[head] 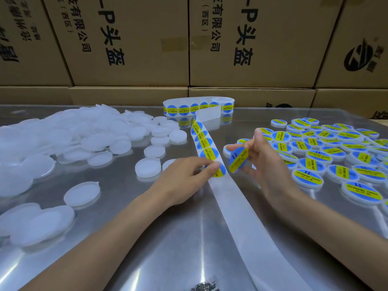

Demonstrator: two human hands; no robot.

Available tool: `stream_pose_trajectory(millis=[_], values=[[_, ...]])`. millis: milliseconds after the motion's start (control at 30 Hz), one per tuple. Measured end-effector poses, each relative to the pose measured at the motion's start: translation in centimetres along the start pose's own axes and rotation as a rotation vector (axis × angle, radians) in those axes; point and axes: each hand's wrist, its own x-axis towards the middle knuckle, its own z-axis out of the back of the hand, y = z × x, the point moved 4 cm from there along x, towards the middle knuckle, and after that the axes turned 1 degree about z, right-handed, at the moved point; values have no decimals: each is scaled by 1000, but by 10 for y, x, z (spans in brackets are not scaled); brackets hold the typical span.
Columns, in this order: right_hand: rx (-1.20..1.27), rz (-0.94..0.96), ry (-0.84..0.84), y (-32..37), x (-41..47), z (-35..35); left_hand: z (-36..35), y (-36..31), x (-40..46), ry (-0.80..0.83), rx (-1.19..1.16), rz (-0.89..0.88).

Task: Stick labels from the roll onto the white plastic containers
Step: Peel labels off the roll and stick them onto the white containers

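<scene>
Right now the right hand pinches one peeled label by its edge, just beside the strip, and the label hangs tilted in the air with nothing under it. The left hand presses the strip down on the desk, its fingers resting on the next label.

The blank containers lie on the far side of the strip from the right hand, and the finished ones lie behind that hand. I see no container under the label, so it must travel across the strip.

Some risks, as I judge them: the free label can fold and stick to itself, or stick to the fingers, because it is thin and held at only one edge. It can also touch the strip on the way and catch there. If the left hand lifts, the strip may slide and the roll may unwind. A label put down off centre will probably wrinkle when pulled again.
</scene>
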Motion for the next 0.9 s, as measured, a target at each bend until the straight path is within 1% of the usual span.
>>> stream_pose_trajectory(millis=[67,100,200,267,333,400,500,533,600,633,733,900], values=[[47,-36,9,-5,0,0,10,6,3,-149,71,17],[44,-42,6,-7,-1,0,14,11,4,-190,134,36],[19,-33,20,-12,-2,-2,21,28,3,-185,390,201],[-12,-26,52,-13,-3,-4,22,37,2,-157,490,296],[-30,-21,68,-13,-5,-6,23,37,3,-170,499,272],[-38,-22,68,-14,-5,-7,24,34,4,-226,432,176],[-32,-37,32,-14,-3,-4,22,25,3,-272,140,34],[-28,-45,14,-14,-2,-2,22,20,3,-287,76,-32],[-23,-61,1,-14,-1,1,20,8,3,-310,9,-167],[-20,-73,2,-14,-1,1,19,3,2,-298,-18,-207],[-23,-111,16,-15,-2,1,14,-8,1,-241,-80,-275],[1,-188,72,-19,-5,-4,11,-20,-4,-242,-118,-302]])
